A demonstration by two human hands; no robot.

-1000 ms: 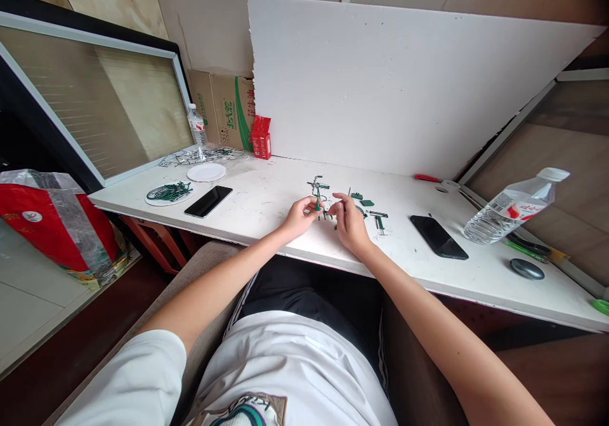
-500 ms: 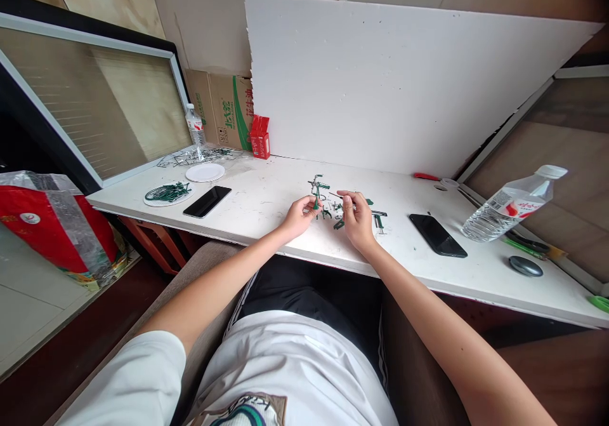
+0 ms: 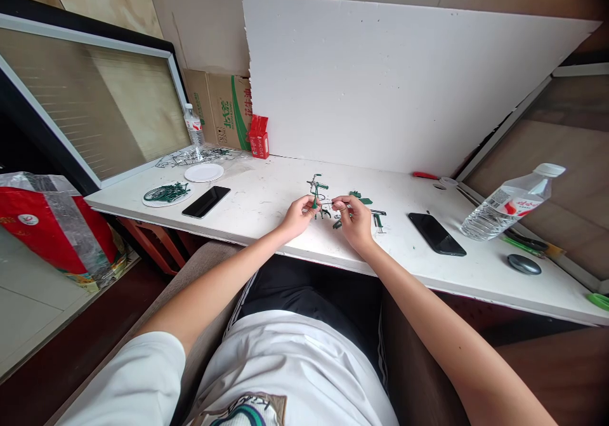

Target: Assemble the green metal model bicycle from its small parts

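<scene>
Near the middle of the white table (image 3: 266, 191), my left hand (image 3: 299, 216) pinches a small green part (image 3: 314, 199). My right hand (image 3: 356, 221) is closed on a thin dark rod (image 3: 326, 204), whose tip points left at the green part. More small green parts (image 3: 379, 220) lie beside and behind my right hand, some partly hidden by it. A green piece with thin metal bits (image 3: 316, 181) is just beyond my left fingertips.
A black phone (image 3: 436, 234), a water bottle (image 3: 514, 202) and a mouse (image 3: 524, 264) are on the right. To the left are another phone (image 3: 206, 202), a plate of green pieces (image 3: 167, 193), a white plate (image 3: 203, 172) and a red box (image 3: 259, 137).
My right hand has tilted and closed round the rod, bringing its tip to the green part. My left hand has hardly moved. The view has shifted slightly.
</scene>
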